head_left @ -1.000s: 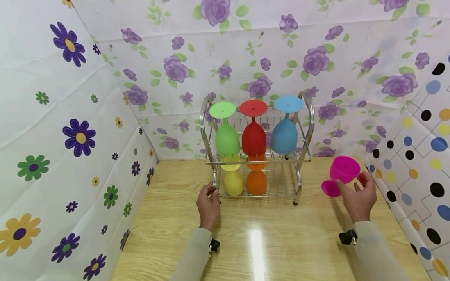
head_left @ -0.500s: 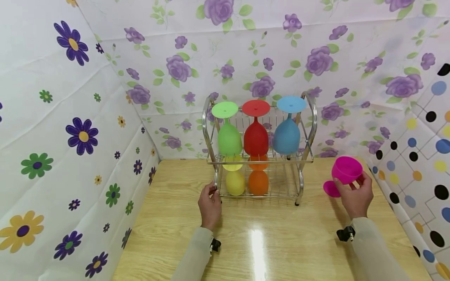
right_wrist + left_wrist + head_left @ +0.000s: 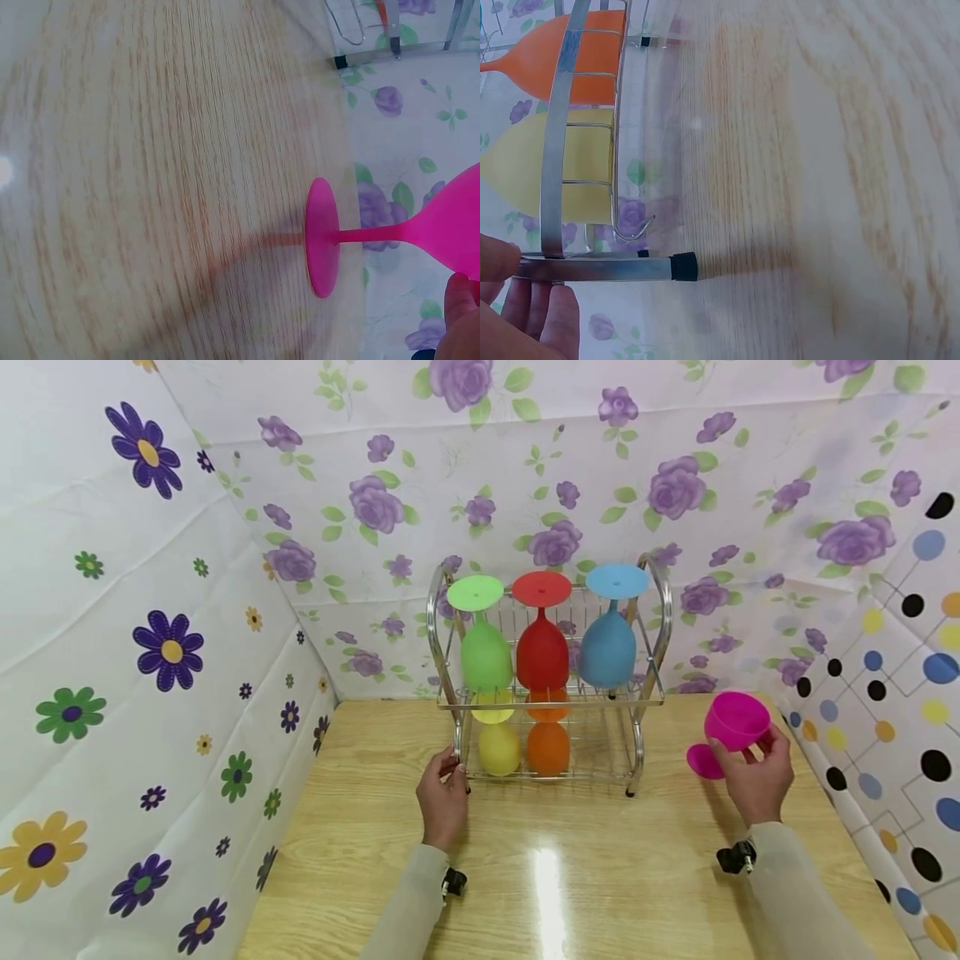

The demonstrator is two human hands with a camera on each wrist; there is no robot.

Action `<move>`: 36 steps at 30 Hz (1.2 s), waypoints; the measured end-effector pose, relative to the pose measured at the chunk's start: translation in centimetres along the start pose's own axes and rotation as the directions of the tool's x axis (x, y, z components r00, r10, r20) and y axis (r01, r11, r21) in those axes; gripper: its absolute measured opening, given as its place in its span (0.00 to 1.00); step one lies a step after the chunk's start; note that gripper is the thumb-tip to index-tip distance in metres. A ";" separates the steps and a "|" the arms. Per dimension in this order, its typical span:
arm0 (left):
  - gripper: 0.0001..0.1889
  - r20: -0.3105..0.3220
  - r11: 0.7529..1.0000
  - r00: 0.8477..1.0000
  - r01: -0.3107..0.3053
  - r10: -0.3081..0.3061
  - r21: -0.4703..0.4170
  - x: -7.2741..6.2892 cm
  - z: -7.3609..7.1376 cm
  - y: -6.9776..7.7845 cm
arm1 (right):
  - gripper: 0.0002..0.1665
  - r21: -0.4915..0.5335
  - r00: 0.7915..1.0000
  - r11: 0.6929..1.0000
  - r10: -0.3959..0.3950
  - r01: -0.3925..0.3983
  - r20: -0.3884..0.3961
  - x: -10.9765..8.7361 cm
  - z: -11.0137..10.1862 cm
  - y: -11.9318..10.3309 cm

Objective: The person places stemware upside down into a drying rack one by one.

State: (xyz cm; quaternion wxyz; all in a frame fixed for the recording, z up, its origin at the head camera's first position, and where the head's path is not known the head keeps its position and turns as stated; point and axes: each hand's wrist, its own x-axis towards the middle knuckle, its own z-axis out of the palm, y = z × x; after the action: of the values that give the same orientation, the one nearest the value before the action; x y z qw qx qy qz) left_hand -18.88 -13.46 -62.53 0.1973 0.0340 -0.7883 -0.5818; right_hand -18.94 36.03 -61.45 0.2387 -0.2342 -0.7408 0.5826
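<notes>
With my right hand (image 3: 759, 781) I hold a bright pink goblet (image 3: 737, 722) by its bowl, mouth up and a little tilted, to the right of the metal rack (image 3: 639, 747). In the right wrist view the goblet's stem and round foot (image 3: 322, 238) show fully; I cannot tell whether the foot touches the table. My left hand (image 3: 442, 802) grips the rack's lower left leg, thumb on one side and fingers on the other, as the left wrist view shows. Upside down on the upper tier stand green (image 3: 486, 656), red (image 3: 542, 653) and blue (image 3: 608, 647) goblets.
Yellow (image 3: 498, 749) and orange (image 3: 548, 747) goblets stand upside down on the lower tier, left and middle. The rack stands near the back of the wooden table (image 3: 600, 877). Flowered cloth (image 3: 420, 568) hangs behind and at the left; dotted cloth (image 3: 900, 710) is at the right.
My right hand has shifted slightly leftward and its fingers have moved a little on the pink goblet's bowl. The left hand stays on the rack's leg; the head view sways slightly.
</notes>
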 end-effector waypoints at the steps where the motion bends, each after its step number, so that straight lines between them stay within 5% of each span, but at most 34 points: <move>1: 0.22 0.001 1.000 1.000 0.008 -0.008 -0.002 0.0 -0.1 0.0 | 0.51 -0.002 1.000 1.000 0.000 0.000 0.002 0.0 0.0 0.0; 8: 0.21 0.009 0.998 0.998 0.059 -0.059 -0.032 0.1 -0.5 0.3 | 0.50 -0.032 0.999 0.999 -0.038 0.038 0.005 -0.1 -0.1 -0.2; 22: 0.20 0.003 0.997 0.998 0.061 -0.061 -0.054 -0.2 -1.6 1.5 | 0.52 -0.144 0.983 0.973 -0.174 0.181 0.065 -2.5 -1.4 -2.8; 30: 0.20 0.002 0.999 0.999 0.033 -0.033 -0.033 -1.4 -2.5 2.2 | 0.53 -0.176 0.947 0.935 -0.285 0.309 0.146 -4.2 -2.0 -4.4; 36: 0.20 0.027 0.998 1.000 -0.010 0.011 -0.060 -2.1 -2.5 4.1 | 0.56 -0.246 0.908 0.886 -0.331 0.393 0.258 -6.8 -2.3 -6.5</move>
State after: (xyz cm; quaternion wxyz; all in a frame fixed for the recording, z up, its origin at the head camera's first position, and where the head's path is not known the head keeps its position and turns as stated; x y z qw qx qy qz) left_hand -15.33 -13.85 -58.67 0.1907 0.0160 -0.7734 -0.6044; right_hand -12.68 32.18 -55.22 0.2271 -0.0612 -0.8703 0.4328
